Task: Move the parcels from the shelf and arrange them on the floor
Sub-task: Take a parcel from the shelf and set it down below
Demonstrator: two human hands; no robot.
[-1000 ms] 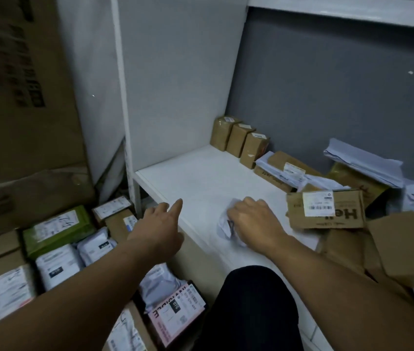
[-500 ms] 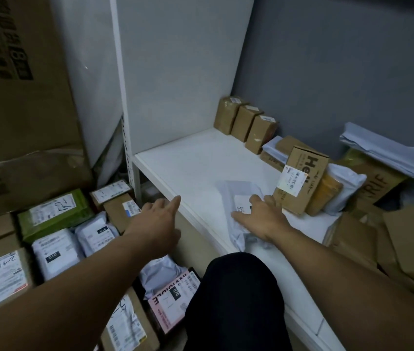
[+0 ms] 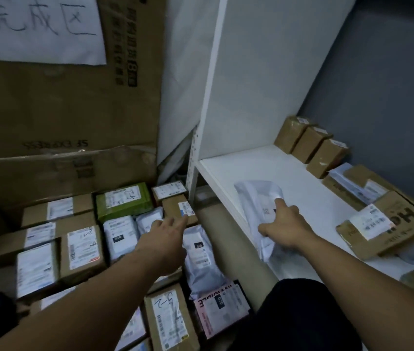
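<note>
Three small brown boxes (image 3: 309, 143) stand in a row at the back of the shelf (image 3: 238, 168), and one white poly mailer (image 3: 256, 198) lies near its front edge. The right hand (image 3: 284, 229) has its grip clamped on the mailer's near end, the bag stretching away beyond the fingers. The left hand (image 3: 165, 239), fingers apart and holding nothing, hovers over the floor parcels (image 3: 81, 249).
</note>
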